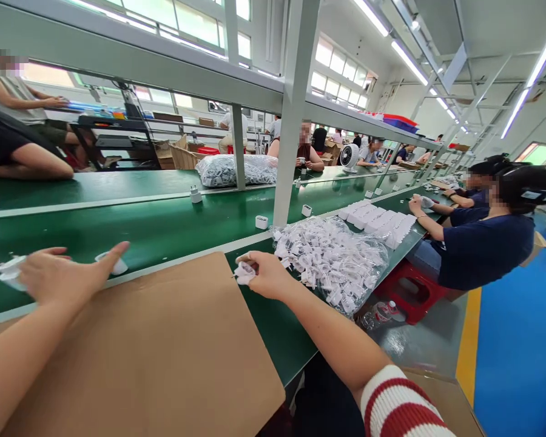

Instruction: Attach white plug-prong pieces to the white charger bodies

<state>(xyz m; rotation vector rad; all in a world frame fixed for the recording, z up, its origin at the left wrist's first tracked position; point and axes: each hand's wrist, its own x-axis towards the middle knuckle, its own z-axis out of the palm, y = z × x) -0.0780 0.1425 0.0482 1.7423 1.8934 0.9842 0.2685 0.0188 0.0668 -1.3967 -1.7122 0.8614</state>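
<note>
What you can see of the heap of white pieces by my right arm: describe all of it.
The heap of white pieces is a loose jumble of many small parts, plastic by their look, lying at all angles. Clear, crinkled plastic film shows around its edges. It lies on the green surface, near the foot of a pale post, with neater white rows just beyond. The right hand is close by; contact with the film cannot be told.

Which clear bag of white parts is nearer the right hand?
The spread-out bag on the near side, just beyond the right hand; the other bag lies across the green belt.
</note>
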